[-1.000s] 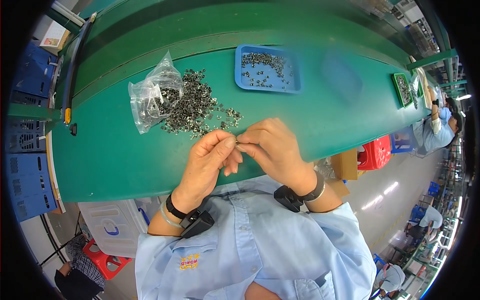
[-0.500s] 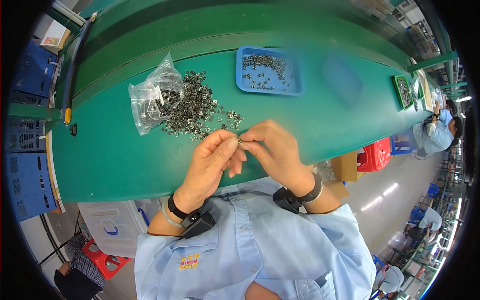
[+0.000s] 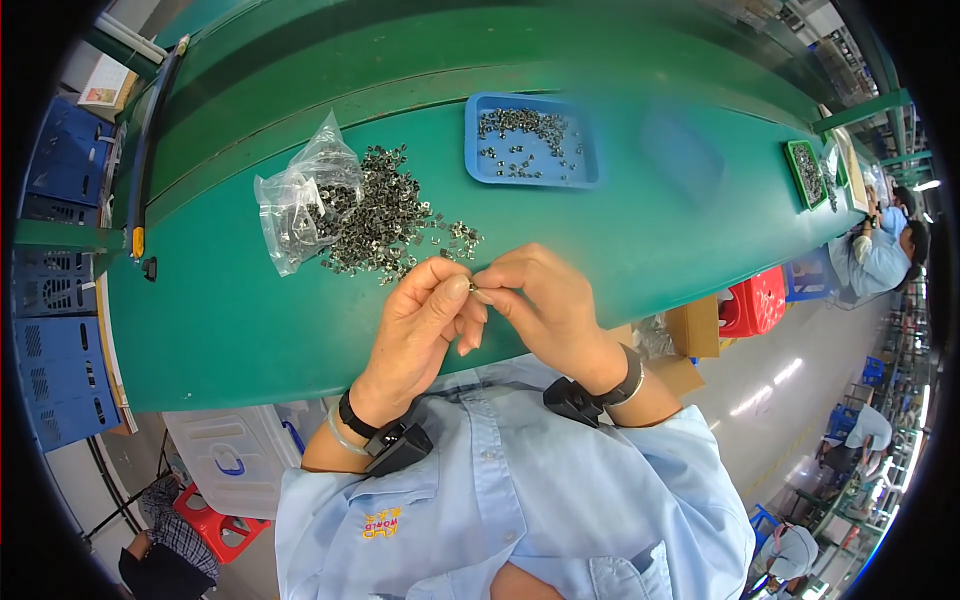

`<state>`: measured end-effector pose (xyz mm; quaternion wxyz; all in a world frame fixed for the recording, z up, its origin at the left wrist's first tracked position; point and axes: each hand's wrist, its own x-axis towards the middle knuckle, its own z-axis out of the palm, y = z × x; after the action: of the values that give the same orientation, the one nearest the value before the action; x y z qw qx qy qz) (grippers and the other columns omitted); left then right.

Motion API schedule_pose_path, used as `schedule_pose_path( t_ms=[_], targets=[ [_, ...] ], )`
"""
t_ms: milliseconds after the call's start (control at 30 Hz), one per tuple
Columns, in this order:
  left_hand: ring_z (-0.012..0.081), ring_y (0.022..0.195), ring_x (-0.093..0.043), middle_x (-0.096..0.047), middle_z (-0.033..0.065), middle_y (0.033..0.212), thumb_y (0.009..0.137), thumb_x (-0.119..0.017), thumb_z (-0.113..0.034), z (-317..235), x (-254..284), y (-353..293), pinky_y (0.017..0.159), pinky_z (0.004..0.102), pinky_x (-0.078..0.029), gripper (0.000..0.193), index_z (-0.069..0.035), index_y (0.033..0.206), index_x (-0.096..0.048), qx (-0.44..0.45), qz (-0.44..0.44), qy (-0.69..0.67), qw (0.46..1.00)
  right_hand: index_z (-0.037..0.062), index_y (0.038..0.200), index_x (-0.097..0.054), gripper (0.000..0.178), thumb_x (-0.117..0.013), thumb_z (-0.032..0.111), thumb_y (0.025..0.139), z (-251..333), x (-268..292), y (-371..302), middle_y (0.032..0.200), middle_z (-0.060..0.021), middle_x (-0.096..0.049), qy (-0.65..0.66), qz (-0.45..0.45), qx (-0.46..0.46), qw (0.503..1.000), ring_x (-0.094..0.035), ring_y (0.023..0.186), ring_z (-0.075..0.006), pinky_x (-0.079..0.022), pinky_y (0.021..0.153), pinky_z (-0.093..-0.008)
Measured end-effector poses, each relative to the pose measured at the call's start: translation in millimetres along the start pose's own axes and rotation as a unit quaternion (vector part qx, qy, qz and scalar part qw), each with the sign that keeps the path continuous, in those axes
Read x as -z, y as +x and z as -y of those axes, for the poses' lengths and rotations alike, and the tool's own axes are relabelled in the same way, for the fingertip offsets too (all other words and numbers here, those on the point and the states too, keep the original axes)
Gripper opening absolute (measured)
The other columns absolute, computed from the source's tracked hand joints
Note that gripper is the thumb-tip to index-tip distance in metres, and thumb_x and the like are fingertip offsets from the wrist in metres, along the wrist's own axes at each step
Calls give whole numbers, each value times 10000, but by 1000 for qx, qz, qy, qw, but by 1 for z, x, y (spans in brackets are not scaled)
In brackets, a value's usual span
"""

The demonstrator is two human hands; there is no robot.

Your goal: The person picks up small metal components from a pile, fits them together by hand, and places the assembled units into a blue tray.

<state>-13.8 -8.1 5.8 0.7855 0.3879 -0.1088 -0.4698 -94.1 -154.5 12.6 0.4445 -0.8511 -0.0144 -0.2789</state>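
Note:
Both hands meet in front of my chest, over the near part of the green table. Thumb and forefinger of my left hand [image 3: 422,312] pinch a small metal part [image 3: 473,287], mostly hidden by the fingertips. My right hand [image 3: 540,305] closes its thumb and forefinger on the same part from the other side. Just beyond the left hand lies a loose pile of small black and silver metal parts [image 3: 375,225], partly spilling from a clear plastic bag [image 3: 290,215]. Farther off, a blue tray [image 3: 480,172] holds scattered small parts of similar look.
The green table [image 3: 220,340] ends at a raised green ledge behind. A small green tray [image 3: 795,165] of parts stands far right. Below the right edge are a red stool [image 3: 755,300] and cardboard boxes [image 3: 693,330]. A lidded plastic bin [image 3: 225,450] stands lower left. Other people sit at right.
My hands stay together on the small part with barely any finger movement. The whole view has shifted slightly.

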Motion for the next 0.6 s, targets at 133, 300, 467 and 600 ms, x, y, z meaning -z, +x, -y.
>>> schedule_pose_path(
  t_ms=[133,300,467,600],
  targets=[
    [105,596,-537,-587,50,748,965,-506,-195,2,-1,0,497,224,-406,155,-42,975,-527,-9,4,10,1000,60,882,-617,145,-691,19,763,2,0,-2,822,-66,-626,-2,-5,-1,1000,-605,739,-214,-481,625,-313],
    [104,580,-529,-577,43,724,964,-508,-192,3,-2,0,492,225,-401,145,-48,961,-523,-16,4,2,1000,64,889,-618,142,-689,25,771,3,-1,-3,828,-65,-629,12,-15,3,1000,-607,748,-212,-485,632,-309],
    [102,565,-521,-574,40,710,962,-514,-191,2,-3,-1,486,227,-397,139,-54,938,-515,-7,12,-29,999,67,896,-618,135,-684,33,784,5,-3,-5,840,-62,-635,43,-24,-16,999,-608,758,-205,-489,646,-300],
    [101,559,-518,-567,37,700,962,-513,-193,1,-1,1,482,229,-394,140,-57,928,-510,1,27,-45,999,67,896,-615,128,-682,36,790,6,-4,-6,844,-62,-638,65,-29,-33,997,-605,762,-199,-488,651,-296]
  ],
)
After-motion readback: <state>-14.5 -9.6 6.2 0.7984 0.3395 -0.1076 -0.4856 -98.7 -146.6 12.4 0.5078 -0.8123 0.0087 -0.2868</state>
